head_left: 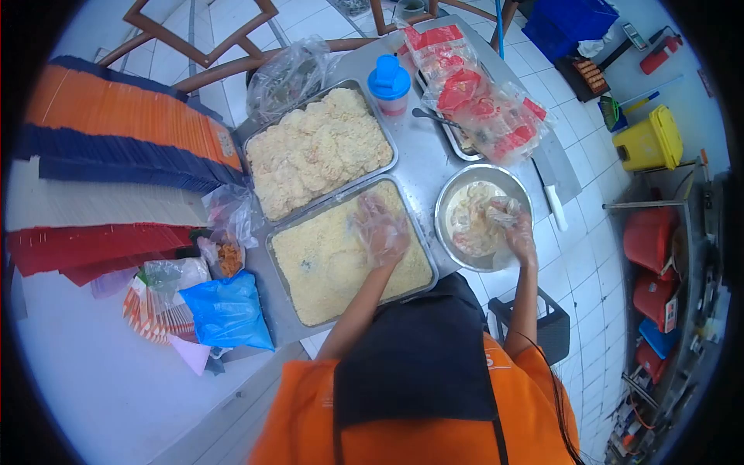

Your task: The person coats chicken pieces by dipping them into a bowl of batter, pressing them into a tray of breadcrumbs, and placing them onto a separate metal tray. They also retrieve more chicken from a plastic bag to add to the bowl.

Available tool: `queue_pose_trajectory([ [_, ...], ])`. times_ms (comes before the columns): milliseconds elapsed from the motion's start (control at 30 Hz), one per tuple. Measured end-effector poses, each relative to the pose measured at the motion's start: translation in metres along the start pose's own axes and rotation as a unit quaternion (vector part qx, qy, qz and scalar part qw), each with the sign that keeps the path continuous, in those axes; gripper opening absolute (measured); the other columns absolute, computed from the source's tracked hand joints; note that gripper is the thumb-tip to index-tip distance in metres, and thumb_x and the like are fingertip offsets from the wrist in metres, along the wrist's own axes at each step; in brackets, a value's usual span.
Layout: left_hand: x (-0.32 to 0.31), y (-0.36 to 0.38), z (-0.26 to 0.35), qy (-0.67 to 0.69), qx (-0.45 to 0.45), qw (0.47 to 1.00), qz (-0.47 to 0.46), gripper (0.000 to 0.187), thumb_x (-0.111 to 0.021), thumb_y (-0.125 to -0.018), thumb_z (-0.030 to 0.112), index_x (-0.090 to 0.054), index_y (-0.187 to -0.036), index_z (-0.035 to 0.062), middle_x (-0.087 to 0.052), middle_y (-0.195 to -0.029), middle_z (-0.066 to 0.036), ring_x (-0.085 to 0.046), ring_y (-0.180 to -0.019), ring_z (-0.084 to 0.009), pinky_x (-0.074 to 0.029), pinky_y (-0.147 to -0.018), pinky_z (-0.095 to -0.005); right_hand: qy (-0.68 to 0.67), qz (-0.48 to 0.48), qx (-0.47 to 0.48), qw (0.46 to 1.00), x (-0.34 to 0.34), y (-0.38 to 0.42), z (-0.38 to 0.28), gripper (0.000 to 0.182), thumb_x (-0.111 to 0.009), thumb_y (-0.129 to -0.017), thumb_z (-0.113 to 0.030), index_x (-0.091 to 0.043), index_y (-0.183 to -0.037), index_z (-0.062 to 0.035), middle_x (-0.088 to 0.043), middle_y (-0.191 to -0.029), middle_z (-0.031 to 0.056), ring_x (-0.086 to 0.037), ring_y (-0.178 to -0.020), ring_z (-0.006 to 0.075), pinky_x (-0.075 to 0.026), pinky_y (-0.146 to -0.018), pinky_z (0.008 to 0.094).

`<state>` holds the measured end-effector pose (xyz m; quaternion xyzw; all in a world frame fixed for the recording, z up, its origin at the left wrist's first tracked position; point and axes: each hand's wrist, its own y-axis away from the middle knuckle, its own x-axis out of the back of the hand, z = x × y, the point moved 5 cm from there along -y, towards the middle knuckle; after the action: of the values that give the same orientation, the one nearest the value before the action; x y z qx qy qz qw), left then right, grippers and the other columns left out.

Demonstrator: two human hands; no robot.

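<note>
My left hand (382,230), in a clear plastic glove, rests over the right part of a metal tray (428,252) filled with pale breadcrumbs (325,271). Its fingers lie stretched out and no piece shows in them. On the right, my gloved right hand (511,221) reaches into a steel bowl (443,194) holding creamy batter with pale meat pieces (471,232). Its batter-smeared fingers are bent together; what they hold, if anything, is hidden. Behind the crumbs, a second tray (394,147) is heaped with crumb-coated pieces (318,147).
A blue-lidded shaker cup (389,84) stands beyond the trays. Red-and-clear plastic packaging (480,97) covers another tray, with a white-handled knife (555,205) at the table's right edge. Stacked folded cartons (132,116) and a blue plastic bag (227,312) lie left.
</note>
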<state>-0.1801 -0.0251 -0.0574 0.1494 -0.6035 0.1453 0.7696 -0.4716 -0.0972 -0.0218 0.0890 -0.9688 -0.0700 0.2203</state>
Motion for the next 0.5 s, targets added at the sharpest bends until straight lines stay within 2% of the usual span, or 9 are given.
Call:
queue_pose_trajectory([
  [33, 0.0, 0.0, -0.001, 0.001, 0.001, 1.0, -0.005, 0.081, -0.043, -0.091, 0.048, -0.019, -0.146, -0.0057, -0.015, -0.154, -0.023, -0.009, -0.145, -0.0354, -0.004, -0.114, -0.0546, 0.002, -0.001, -0.004, 1.0, 0.0, -0.001, 0.003, 0.031, -0.071, -0.079, -0.01, -0.066, -0.109, -0.0034, -0.068, -0.102, 0.0135, -0.065, -0.094, 0.0229, -0.05, -0.084, 0.0346],
  [133, -0.003, -0.005, -0.001, -0.015, -0.022, 0.999, -0.035, 0.085, -0.045, -0.09, 0.047, -0.015, -0.145, -0.0096, -0.01, -0.154, -0.027, -0.007, -0.145, -0.0369, -0.003, -0.114, -0.0547, 0.072, 0.012, -0.083, 0.994, -0.001, -0.007, -0.007, 0.034, -0.074, -0.077, -0.013, -0.065, -0.108, -0.0012, -0.068, -0.103, 0.0189, -0.065, -0.099, 0.0312, -0.05, -0.083, 0.0394],
  [167, -0.004, -0.006, 0.0, -0.014, -0.031, 0.999, -0.04, 0.086, -0.045, -0.089, 0.047, -0.014, -0.145, -0.0101, -0.008, -0.154, -0.028, -0.006, -0.145, -0.038, -0.003, -0.114, -0.0552, 0.074, 0.008, -0.091, 0.993, -0.004, -0.009, -0.006, 0.034, -0.074, -0.077, -0.013, -0.065, -0.108, -0.0012, -0.068, -0.103, 0.0189, -0.065, -0.099, 0.0312, -0.05, -0.083, 0.0394],
  [267, -0.004, -0.008, 0.002, -0.019, -0.043, 0.997, -0.06, 0.088, -0.047, -0.089, 0.047, -0.012, -0.145, -0.0112, -0.007, -0.153, -0.031, -0.004, -0.144, -0.0403, -0.002, -0.113, -0.0563, 0.104, 0.001, -0.078, 0.992, -0.01, -0.011, -0.004, 0.034, -0.073, -0.077, -0.013, -0.064, -0.106, 0.0006, -0.068, -0.101, 0.0199, -0.065, -0.098, 0.0344, -0.05, -0.082, 0.0407],
  [333, -0.007, -0.009, 0.001, -0.026, -0.047, 0.996, -0.071, 0.088, -0.047, -0.089, 0.046, -0.011, -0.145, -0.0118, -0.006, -0.152, -0.032, -0.003, -0.144, -0.0413, -0.001, -0.113, -0.0568, 0.142, 0.03, -0.05, 0.988, -0.012, -0.01, -0.009, 0.029, -0.069, -0.077, -0.008, -0.062, -0.103, 0.0014, -0.066, -0.099, 0.0216, -0.063, -0.095, 0.0389, -0.05, -0.08, 0.0429],
  [433, -0.007, -0.006, 0.002, -0.016, -0.062, 0.997, -0.044, 0.088, -0.047, -0.088, 0.045, -0.011, -0.144, -0.0124, -0.006, -0.152, -0.032, -0.002, -0.144, -0.0413, -0.001, -0.113, -0.0577, 0.153, 0.028, -0.022, 0.988, -0.02, -0.006, -0.004, 0.026, -0.065, -0.075, -0.004, -0.061, -0.099, 0.0019, -0.064, -0.099, 0.0224, -0.061, -0.094, 0.0422, -0.05, -0.08, 0.0436],
  [467, -0.006, -0.007, 0.003, -0.012, -0.063, 0.997, -0.043, 0.087, -0.049, -0.088, 0.042, -0.011, -0.145, -0.0121, -0.008, -0.151, -0.033, -0.005, -0.143, -0.0424, -0.004, -0.112, -0.0593, 0.151, 0.024, -0.018, 0.988, -0.02, -0.003, -0.005, 0.026, -0.065, -0.075, -0.004, -0.061, -0.099, 0.0019, -0.064, -0.099, 0.0224, -0.061, -0.094, 0.0422, -0.05, -0.08, 0.0436],
  [500, -0.003, -0.008, 0.004, -0.009, -0.067, 0.997, -0.039, 0.085, -0.05, -0.087, 0.038, -0.012, -0.145, -0.0117, -0.009, -0.15, -0.034, -0.007, -0.143, -0.0435, -0.007, -0.111, -0.0608, 0.184, -0.016, 0.025, 0.982, -0.025, 0.0, -0.012, 0.027, -0.063, -0.074, -0.003, -0.06, -0.101, 0.0019, -0.063, -0.1, 0.0224, -0.061, -0.094, 0.0415, -0.049, -0.082, 0.0433],
])
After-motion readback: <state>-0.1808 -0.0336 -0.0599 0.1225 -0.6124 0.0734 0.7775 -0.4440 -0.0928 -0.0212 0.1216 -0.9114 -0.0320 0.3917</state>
